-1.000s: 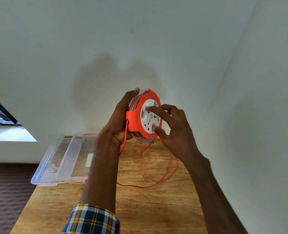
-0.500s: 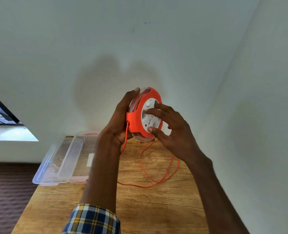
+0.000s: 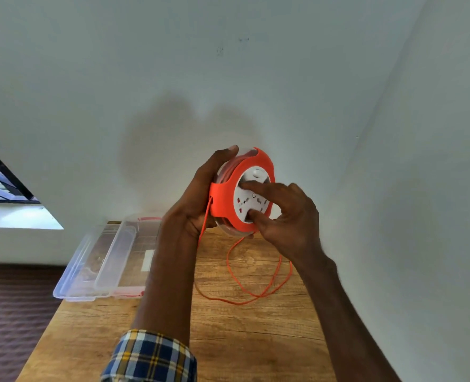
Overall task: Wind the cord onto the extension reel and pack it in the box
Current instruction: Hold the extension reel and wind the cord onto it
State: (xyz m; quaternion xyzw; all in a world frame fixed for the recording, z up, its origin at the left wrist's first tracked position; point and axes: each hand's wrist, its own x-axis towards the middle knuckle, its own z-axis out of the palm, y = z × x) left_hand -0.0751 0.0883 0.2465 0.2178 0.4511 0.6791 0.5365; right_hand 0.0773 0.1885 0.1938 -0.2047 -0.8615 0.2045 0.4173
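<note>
An orange extension reel (image 3: 225,194) with a white socket face (image 3: 251,197) is held upright above the wooden table (image 3: 228,340). My left hand (image 3: 198,199) grips its back and rim. My right hand (image 3: 286,213) presses index finger and thumb on the white socket face. The orange cord (image 3: 255,290) drops from the reel's left side and lies in loose loops on the table under my hands. A clear plastic box (image 3: 134,260) with red latches lies at the table's far left corner, partly hidden by my left forearm.
The clear lid (image 3: 87,266) lies beside the box, overhanging the table's left edge. White walls close in behind and on the right. A window (image 3: 5,188) sits at the left, with dark floor (image 3: 10,312) below the table edge.
My right fingers have shifted on the socket face, turning it, and the loose loop on the table looks slightly smaller. My left hand keeps its hold.
</note>
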